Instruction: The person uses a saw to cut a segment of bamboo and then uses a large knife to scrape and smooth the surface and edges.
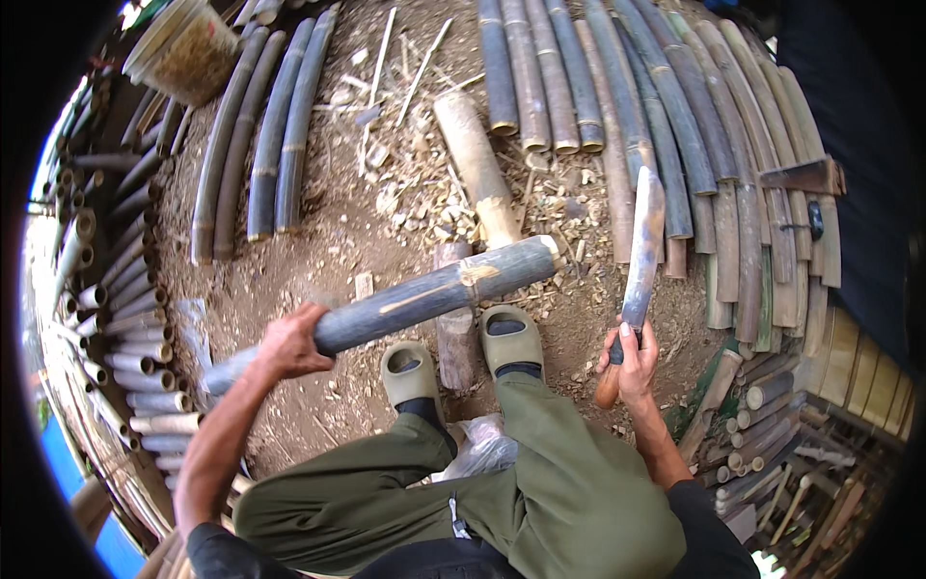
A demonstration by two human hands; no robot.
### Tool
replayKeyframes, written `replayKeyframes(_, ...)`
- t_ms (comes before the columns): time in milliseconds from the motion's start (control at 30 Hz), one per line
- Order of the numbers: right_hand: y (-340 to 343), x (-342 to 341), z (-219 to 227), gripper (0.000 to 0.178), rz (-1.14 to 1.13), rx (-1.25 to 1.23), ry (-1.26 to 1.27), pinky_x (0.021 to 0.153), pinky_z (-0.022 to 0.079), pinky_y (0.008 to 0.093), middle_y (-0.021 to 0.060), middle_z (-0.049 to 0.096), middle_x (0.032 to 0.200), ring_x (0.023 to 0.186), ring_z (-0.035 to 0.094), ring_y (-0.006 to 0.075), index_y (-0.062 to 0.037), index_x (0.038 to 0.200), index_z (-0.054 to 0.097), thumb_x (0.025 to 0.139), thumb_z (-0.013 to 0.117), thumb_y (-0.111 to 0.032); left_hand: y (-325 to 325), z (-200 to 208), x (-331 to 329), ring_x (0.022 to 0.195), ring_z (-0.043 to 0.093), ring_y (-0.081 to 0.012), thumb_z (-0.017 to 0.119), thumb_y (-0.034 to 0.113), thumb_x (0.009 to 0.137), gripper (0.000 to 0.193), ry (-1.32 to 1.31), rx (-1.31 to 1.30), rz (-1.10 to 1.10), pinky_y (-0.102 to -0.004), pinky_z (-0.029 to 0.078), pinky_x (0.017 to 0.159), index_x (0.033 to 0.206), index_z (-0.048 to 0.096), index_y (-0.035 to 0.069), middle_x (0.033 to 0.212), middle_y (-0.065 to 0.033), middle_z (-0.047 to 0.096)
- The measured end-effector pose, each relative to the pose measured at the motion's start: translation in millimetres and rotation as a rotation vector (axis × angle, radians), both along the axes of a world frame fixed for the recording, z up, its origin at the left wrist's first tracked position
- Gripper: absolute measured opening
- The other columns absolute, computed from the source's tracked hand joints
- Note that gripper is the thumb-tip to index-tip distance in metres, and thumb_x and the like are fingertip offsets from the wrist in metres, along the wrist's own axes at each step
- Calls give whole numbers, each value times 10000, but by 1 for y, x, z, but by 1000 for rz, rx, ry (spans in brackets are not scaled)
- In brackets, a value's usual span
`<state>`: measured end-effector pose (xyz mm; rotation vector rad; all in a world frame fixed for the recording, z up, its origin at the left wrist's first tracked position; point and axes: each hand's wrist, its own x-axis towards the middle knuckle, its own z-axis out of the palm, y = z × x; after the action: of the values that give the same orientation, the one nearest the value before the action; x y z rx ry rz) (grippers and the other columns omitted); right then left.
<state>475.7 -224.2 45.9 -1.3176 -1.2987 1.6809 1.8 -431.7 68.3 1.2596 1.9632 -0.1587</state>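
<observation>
My left hand (294,343) is wrapped around a dark grey bamboo pole (415,307), which slants up to the right in front of my feet. Its right end passes over a short wooden block (455,338) on the ground. In my right hand (635,365) is a machete (643,241), its long blade pointing up and away from me. Part of its handle is hidden by my fingers; a brown wooden end shows below them. Beyond the pole lies a thick pale wooden club (473,154) with a narrowed near end. The machete blade is apart from the pole.
Bamboo poles (289,125) lie at the far left, with many more (666,96) at the right. A broad-bladed tool (801,179) rests on these. Stacked bamboo (145,357) lines the left side. A bucket (183,58) stands far left. Wood chips (405,193) litter the dirt.
</observation>
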Motion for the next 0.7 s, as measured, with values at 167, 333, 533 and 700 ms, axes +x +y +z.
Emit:
replayKeyframes(167, 7, -8, -17, 334, -107, 18, 119, 519, 540, 287, 71, 598, 893, 644, 604, 133, 2, 1296, 463, 1067, 489, -239, 26, -82, 75, 1105, 631, -357, 830, 326, 605, 829, -82, 95, 16, -439, 530, 978, 1338, 537, 74, 1235, -169, 612)
replayKeyframes(333, 10, -14, -22, 291, 14, -237, 107, 443, 513, 268, 55, 592, 807, 556, 587, 116, -12, 1231, 532, 1047, 514, -236, 44, -95, 104, 1056, 652, -386, 801, 337, 612, 765, -58, -2, 29, -459, 531, 942, 1286, 556, 68, 1108, -185, 677)
replayKeyframes(533, 1, -36, -48, 237, -42, -308, 21, 425, 500, 267, 46, 588, 777, 537, 582, 111, -39, 1130, 535, 1044, 539, -260, 41, -106, 101, 1034, 673, -365, 805, 363, 622, 734, -78, -13, -1, -448, 536, 921, 1259, 572, 82, 1101, -200, 688)
replayKeyframes(700, -17, -70, -51, 167, 186, -270, -168, 407, 474, 262, 18, 576, 736, 508, 564, 103, -39, 1051, 540, 1038, 530, -204, 36, -110, 97, 1006, 676, -360, 810, 361, 586, 737, -72, -13, 23, -450, 528, 916, 1235, 585, 92, 1075, -172, 698)
